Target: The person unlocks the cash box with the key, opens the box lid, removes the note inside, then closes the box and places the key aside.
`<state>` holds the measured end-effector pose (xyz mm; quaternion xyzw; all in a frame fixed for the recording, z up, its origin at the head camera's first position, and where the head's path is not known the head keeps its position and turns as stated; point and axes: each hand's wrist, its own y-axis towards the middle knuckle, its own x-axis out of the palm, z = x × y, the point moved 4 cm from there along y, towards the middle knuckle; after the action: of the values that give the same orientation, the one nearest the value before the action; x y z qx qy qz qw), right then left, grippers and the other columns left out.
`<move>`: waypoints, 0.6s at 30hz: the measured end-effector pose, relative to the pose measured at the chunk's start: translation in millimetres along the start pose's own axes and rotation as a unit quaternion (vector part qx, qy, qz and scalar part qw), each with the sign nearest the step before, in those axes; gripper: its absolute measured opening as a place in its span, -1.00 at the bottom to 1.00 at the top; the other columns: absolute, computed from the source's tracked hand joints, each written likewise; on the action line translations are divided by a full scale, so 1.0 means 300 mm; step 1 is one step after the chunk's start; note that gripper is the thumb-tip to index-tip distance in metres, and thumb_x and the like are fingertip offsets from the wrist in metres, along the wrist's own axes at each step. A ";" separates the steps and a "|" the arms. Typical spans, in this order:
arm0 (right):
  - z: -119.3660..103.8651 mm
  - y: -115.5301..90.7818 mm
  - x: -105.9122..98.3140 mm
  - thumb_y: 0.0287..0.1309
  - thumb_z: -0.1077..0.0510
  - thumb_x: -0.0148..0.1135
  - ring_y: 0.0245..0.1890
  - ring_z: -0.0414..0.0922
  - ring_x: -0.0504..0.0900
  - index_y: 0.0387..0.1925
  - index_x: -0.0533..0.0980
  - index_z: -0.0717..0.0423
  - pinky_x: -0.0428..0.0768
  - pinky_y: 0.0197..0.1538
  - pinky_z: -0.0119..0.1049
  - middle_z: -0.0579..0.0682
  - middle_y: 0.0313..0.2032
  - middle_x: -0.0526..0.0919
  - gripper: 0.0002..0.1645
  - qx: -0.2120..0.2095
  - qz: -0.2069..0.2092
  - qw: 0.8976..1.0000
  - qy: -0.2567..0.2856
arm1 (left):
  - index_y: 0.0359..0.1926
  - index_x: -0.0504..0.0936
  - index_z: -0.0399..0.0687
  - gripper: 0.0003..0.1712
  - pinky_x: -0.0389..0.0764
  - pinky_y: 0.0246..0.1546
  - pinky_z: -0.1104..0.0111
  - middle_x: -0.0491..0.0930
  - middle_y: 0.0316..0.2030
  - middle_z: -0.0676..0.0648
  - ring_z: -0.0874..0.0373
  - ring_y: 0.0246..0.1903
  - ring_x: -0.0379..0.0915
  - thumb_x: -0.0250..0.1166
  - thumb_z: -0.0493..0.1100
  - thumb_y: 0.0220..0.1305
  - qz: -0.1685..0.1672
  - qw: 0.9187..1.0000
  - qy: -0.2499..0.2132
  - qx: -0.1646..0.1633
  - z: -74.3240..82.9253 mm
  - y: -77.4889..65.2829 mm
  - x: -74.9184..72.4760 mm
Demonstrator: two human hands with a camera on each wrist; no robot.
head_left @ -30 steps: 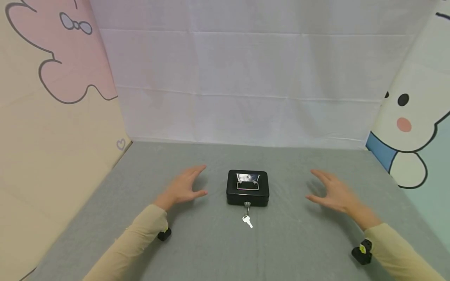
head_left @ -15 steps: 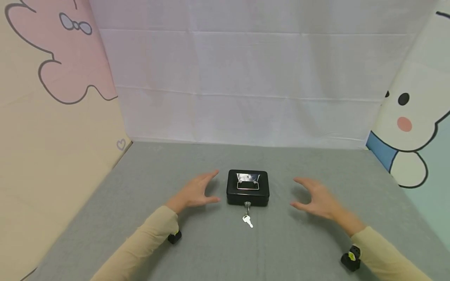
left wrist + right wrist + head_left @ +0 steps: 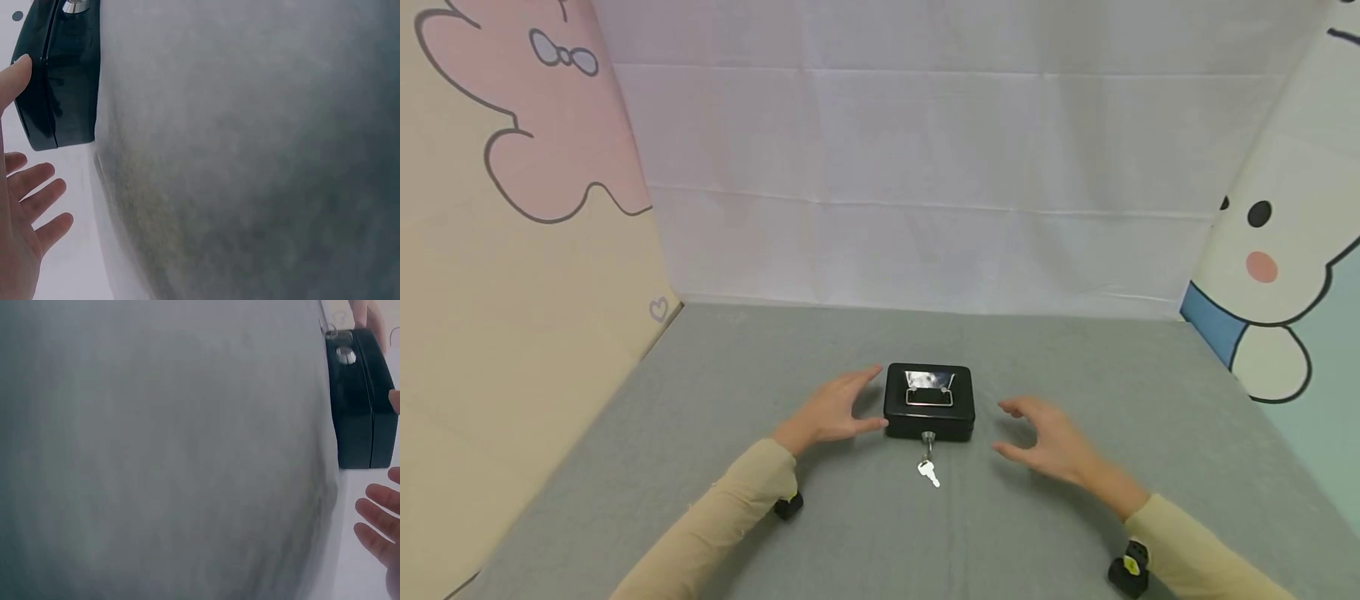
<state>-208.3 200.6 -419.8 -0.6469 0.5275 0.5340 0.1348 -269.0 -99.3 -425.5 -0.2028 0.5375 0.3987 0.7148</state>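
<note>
A black metal cash box [image 3: 928,421] with a folding wire handle [image 3: 928,392] on its lid lies closed on the grey cloth. From the lock [image 3: 928,437] in its front face hangs a ring with silver keys [image 3: 928,472]. My left hand [image 3: 835,410] is right at the box's left side, thumb and fingers spread, thumb tip by the front left corner. To the right of the box, across a small gap, my right hand [image 3: 1051,440] faces it with fingers apart and slightly bent. Both palms turn toward the box, and neither hand holds anything.
Grey cloth [image 3: 820,550] covers the table. A white cloth wall [image 3: 925,183] rises behind it. Printed panels stand at the left [image 3: 535,275] and right [image 3: 1300,275]. Each sleeve carries a small black wrist camera [image 3: 1129,570].
Both hands have moved inward toward the cash box from either side. The left has come up to its side, and the right has narrowed its gap. The box and keys have stayed put.
</note>
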 end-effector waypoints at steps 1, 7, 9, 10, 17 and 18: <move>-0.008 -0.001 0.006 -0.20 -0.04 0.43 -0.21 -0.07 0.55 -0.06 0.50 0.24 0.57 -0.18 -0.12 0.04 -0.19 0.60 -0.35 -0.001 0.003 1.000 0.006 | 0.37 0.07 -0.10 0.00 0.21 0.25 0.12 0.22 0.28 -0.12 -0.06 0.24 0.16 0.18 0.31 0.04 0.001 1.000 0.000 0.003 0.002 0.002 0.001; -0.063 0.000 0.042 -0.18 0.03 0.41 -0.31 -0.10 0.56 -0.15 0.52 0.26 0.60 -0.30 -0.25 0.02 -0.29 0.62 -0.46 -0.007 0.016 0.998 0.059 | 0.36 0.09 -0.11 -0.04 0.23 0.24 0.12 0.24 0.26 -0.14 -0.06 0.23 0.18 0.18 0.28 0.07 0.008 1.000 0.009 0.013 0.009 0.006 0.010; -0.080 0.001 0.053 -0.18 0.05 0.41 -0.32 -0.11 0.55 -0.20 0.53 0.24 0.59 -0.32 -0.27 0.00 -0.31 0.62 -0.51 0.001 0.017 0.997 0.078 | 0.36 0.10 -0.11 -0.05 0.25 0.23 0.12 0.25 0.26 -0.13 -0.06 0.22 0.19 0.17 0.28 0.07 0.010 1.000 0.012 0.014 0.011 0.006 0.012; -0.087 0.002 0.057 -0.19 0.06 0.41 -0.34 -0.10 0.55 -0.23 0.54 0.23 0.59 -0.33 -0.27 0.00 -0.33 0.62 -0.54 0.007 0.020 0.996 0.088 | 0.36 0.10 -0.10 -0.05 0.26 0.22 0.11 0.26 0.26 -0.13 -0.06 0.22 0.19 0.16 0.28 0.08 0.010 1.000 0.013 0.014 0.012 0.006 0.014; -0.122 0.006 0.070 -0.13 0.10 0.39 -0.40 -0.11 0.56 -0.37 0.54 0.17 0.59 -0.35 -0.30 -0.03 -0.42 0.61 -0.71 0.067 0.037 0.987 0.139 | 0.36 0.11 -0.06 -0.09 0.31 0.18 0.11 0.28 0.24 -0.13 -0.05 0.20 0.23 0.17 0.26 0.09 0.013 1.000 0.014 0.020 0.022 0.005 0.017; -0.127 0.006 0.072 -0.13 0.11 0.39 -0.40 -0.11 0.56 -0.37 0.54 0.18 0.59 -0.36 -0.29 -0.03 -0.42 0.61 -0.71 0.072 0.036 0.986 0.147 | 0.36 0.11 -0.06 -0.09 0.32 0.18 0.12 0.28 0.24 -0.13 -0.05 0.20 0.23 0.17 0.26 0.09 0.013 1.000 0.015 0.020 0.023 0.006 0.017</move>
<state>-191.7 160.1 -422.1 -0.6879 0.6014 0.3979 0.0824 -265.6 -91.6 -427.8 -0.1872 0.5588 0.3938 0.7054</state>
